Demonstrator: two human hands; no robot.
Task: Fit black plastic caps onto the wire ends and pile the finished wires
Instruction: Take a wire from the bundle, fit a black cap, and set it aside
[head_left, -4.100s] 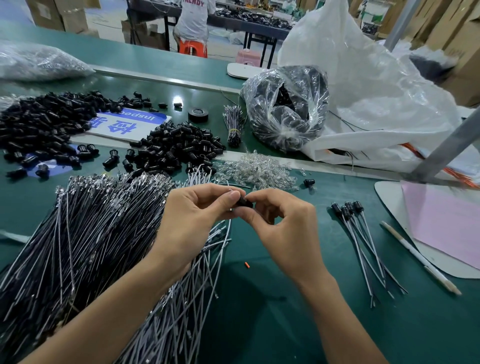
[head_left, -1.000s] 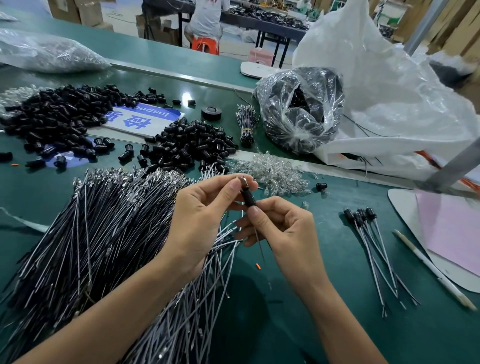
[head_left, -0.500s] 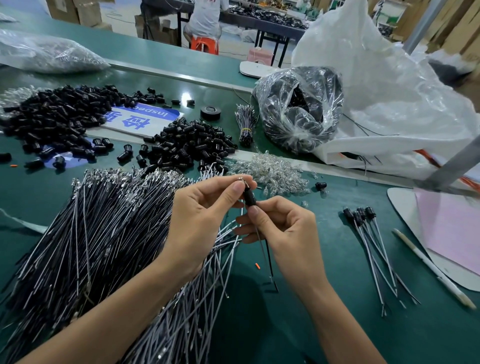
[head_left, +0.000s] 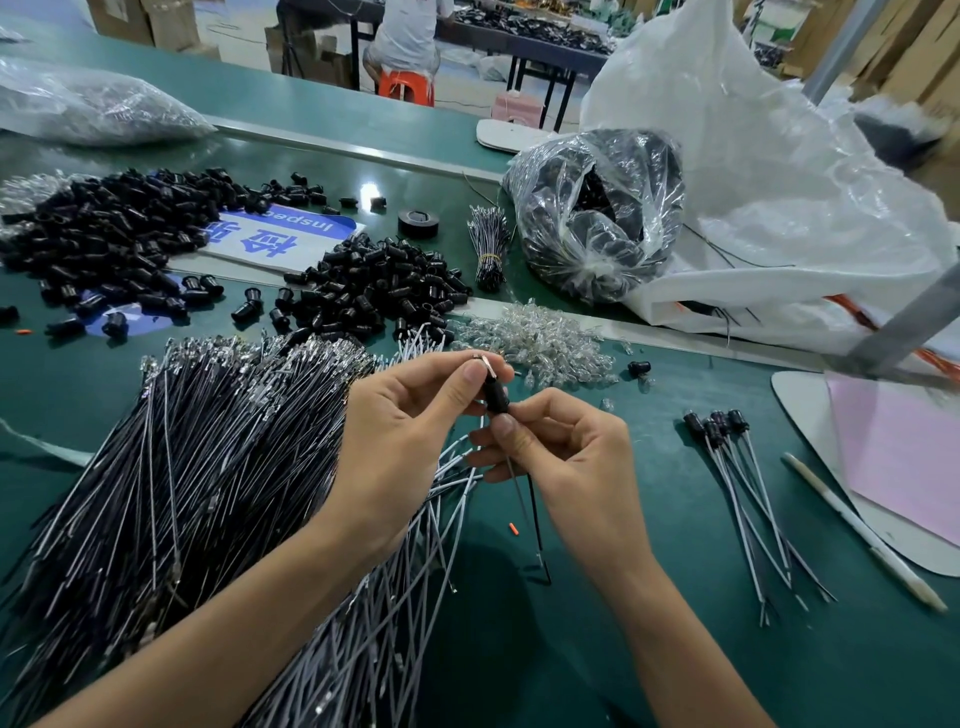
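Pinching the small black plastic cap (head_left: 494, 397) with both hands' fingers (head_left: 470, 375) above the green surface (head_left: 597, 649), we might bend the thin wire (head_left: 535, 519) by pushing crooked.

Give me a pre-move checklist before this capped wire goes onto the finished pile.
1. Black cap pinched between left hand and right hand: ok.
2. Metal terminal showing above the cap: ok.
3. Cap fully seated: cannot tell.
4. Wire tail hangs free below the right hand: ok.
5. Finished wires lie right of the hands, bare mat beside them: ok.
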